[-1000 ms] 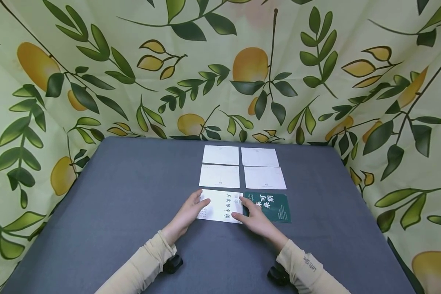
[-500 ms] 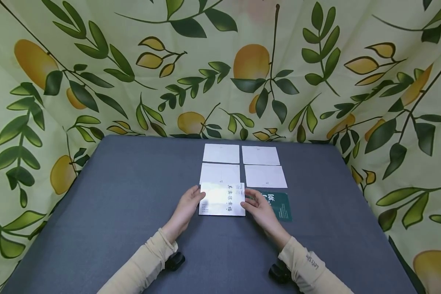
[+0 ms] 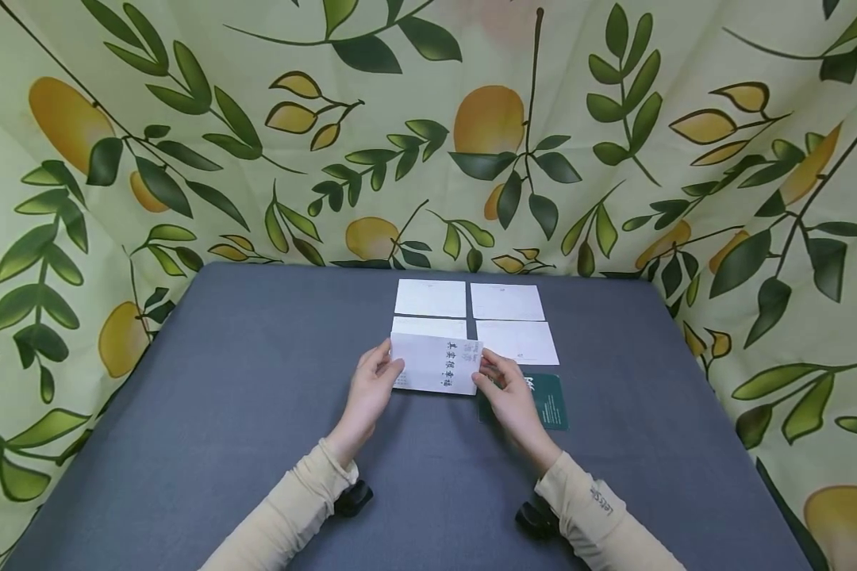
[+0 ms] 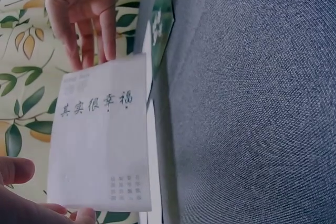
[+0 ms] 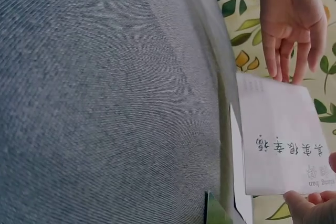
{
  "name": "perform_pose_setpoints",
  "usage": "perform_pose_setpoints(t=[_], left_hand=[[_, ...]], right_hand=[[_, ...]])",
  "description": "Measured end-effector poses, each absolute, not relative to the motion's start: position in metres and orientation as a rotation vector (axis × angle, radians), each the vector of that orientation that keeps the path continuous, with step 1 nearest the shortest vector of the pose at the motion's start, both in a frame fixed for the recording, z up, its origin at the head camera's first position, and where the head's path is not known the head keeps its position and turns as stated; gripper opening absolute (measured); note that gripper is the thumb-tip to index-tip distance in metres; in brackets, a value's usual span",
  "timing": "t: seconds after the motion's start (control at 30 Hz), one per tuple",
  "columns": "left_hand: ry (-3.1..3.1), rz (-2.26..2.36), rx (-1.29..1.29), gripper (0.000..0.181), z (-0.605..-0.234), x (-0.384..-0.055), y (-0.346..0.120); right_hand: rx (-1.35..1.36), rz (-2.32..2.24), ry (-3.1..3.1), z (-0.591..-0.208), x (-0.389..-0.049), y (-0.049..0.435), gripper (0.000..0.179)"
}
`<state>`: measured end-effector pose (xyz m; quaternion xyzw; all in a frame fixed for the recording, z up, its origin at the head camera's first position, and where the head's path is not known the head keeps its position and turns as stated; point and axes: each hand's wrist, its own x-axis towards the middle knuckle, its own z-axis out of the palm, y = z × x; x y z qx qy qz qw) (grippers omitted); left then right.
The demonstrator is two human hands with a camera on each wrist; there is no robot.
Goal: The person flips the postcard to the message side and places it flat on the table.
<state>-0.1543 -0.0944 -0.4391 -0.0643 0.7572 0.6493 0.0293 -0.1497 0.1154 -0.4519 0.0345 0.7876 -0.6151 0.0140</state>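
A person's left hand point(image 3: 368, 386) and right hand point(image 3: 509, 394) are holding a printed white card point(image 3: 436, 366) between them, each gripping one short edge, with the fingers closing narrowly on the card at either end. The printed card is hanging above the counter point(image 3: 257, 373), slightly tilted, its printed face showing a column of dark brush-like characters near the right hand and smaller, fainter print near the left hand. In the head view it is overlapping a plain white card, the near left card point(image 3: 428, 326), and hiding much of it. Three more plain cards are lying around that one in two rows: the far left card point(image 3: 430, 298), the far right card point(image 3: 508, 302) and the near right card point(image 3: 517, 343). A dark green card with white lettering point(image 3: 553, 402) is lying below the near right card, partly covered from view by the right hand. Both forearms are wearing cream sleeves point(image 3: 286, 507), with a dark device point(image 3: 354, 498) showing at each wrist. Behind the counter, a fruit-and-leaf patterned cloth point(image 3: 400, 182) is hanging.
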Motion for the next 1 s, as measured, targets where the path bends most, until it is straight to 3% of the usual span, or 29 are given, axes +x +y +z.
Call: perform_pose_setpoints(t=[0.53,1.0], left_hand=[[2.270,2.232,-0.119,0.048,-0.4401,-0.1554,-0.0939],[2.311,2.252,-0.248,0.027,-0.4450,-0.1598,-0.0962]], right_hand=[[0.146,-1.962,2.356,-0.4505,-0.1500,0.1155,0.048],[0.219,-2.074,2.280,-0.4525,-0.1538,0.1214,0.034]])
